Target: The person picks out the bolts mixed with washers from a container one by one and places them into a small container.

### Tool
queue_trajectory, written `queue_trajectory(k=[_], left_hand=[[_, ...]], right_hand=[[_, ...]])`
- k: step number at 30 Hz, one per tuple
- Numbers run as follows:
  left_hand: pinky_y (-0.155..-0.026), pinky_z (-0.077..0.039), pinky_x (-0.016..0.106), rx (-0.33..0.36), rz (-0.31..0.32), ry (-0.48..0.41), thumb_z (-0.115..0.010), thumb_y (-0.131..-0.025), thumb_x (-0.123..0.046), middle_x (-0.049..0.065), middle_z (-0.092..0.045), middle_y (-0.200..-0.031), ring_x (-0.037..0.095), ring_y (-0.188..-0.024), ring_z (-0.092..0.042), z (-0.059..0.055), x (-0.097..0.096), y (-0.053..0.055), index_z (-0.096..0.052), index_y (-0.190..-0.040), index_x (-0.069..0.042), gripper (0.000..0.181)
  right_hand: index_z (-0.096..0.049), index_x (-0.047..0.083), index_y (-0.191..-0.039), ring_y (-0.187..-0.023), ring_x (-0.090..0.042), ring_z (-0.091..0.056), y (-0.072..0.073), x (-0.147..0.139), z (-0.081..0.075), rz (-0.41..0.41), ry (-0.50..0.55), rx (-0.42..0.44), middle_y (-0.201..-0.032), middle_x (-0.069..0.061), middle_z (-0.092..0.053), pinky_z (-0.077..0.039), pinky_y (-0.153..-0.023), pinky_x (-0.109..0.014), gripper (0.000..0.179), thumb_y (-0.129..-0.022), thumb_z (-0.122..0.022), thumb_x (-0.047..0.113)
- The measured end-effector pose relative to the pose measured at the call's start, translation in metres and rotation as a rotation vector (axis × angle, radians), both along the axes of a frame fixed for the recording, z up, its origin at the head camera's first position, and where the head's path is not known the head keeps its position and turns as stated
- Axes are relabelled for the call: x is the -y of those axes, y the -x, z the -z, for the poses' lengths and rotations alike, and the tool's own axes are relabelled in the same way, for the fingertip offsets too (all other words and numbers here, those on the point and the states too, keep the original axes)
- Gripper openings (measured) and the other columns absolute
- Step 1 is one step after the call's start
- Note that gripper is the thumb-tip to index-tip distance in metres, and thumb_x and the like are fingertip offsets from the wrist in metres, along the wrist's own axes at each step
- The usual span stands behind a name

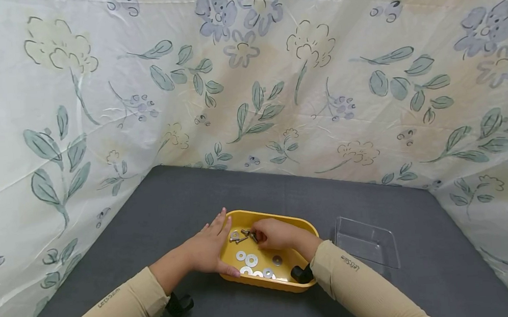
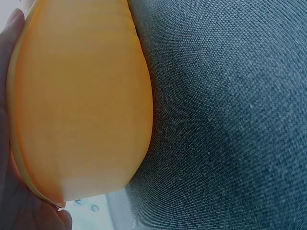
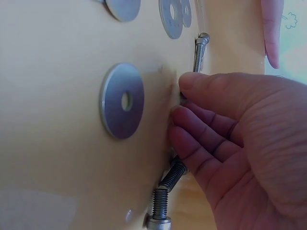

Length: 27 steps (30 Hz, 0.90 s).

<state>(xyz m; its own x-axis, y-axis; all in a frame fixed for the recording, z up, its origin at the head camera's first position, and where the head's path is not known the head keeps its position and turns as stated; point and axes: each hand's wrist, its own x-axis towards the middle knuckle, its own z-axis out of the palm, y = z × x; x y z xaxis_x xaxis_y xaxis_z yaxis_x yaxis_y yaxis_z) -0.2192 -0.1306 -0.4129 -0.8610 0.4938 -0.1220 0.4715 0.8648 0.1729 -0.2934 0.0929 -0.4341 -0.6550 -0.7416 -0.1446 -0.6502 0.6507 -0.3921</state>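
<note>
A yellow tray [image 1: 269, 287] stands on the dark grey surface. My left hand [image 1: 207, 247] lies spread over its left end, fingers straight along the rim and thumb over the front edge. Its outer wall [image 2: 84, 100] fills much of the left wrist view. Inside the tray, my right hand [image 1: 277, 233] reaches among several metal bolts [image 1: 242, 239]. Thumb and curled fingers [image 3: 189, 139] pinch a dark bolt that they mostly hide. Other bolts [image 3: 160, 203] lie close to the fingers. One flat washer [image 3: 123, 100] lies nearest this hand; several more washers [image 1: 251, 260] rest toward the front wall.
A clear plastic container [image 1: 366, 243] sits to the right of the tray, behind my right forearm. Floral cloth [image 1: 248, 80] hangs around the back and sides of the grey surface [image 1: 203, 189]. Black straps [image 1: 179, 306] circle my wrists.
</note>
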Motion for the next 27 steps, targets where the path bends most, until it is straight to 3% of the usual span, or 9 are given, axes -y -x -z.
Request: queue_trajectory(k=[8,27], left_hand=[[-0.109,-0.017,0.046,-0.006,0.006,0.003,-0.043,-0.054,-0.09,0.012,0.014,-0.151,0.022,-0.139,0.004,0.0015,0.0005,0.0032,-0.003,-0.147,-0.005,0.132],[-0.109,-0.018,0.047,0.003,0.002,-0.02,-0.049,-0.056,-0.086,0.013,0.012,-0.152,0.023,-0.139,0.002,0.0003,-0.0003,-0.0006,-0.005,-0.147,-0.003,0.13]], right_hand=[[-0.06,0.015,-0.1,-0.07,-0.007,-0.048,0.0011,0.0002,-0.0019,-0.003,-0.016,0.003,-0.078,0.006,-0.053,-0.043,-0.065,-0.019,0.023,-0.08,-0.071,0.015],[-0.065,0.016,-0.092,-0.064,-0.005,-0.05,-0.001,-0.003,-0.0038,-0.012,-0.003,-0.018,-0.071,0.011,-0.054,-0.044,-0.061,-0.018,0.015,-0.079,-0.072,0.016]])
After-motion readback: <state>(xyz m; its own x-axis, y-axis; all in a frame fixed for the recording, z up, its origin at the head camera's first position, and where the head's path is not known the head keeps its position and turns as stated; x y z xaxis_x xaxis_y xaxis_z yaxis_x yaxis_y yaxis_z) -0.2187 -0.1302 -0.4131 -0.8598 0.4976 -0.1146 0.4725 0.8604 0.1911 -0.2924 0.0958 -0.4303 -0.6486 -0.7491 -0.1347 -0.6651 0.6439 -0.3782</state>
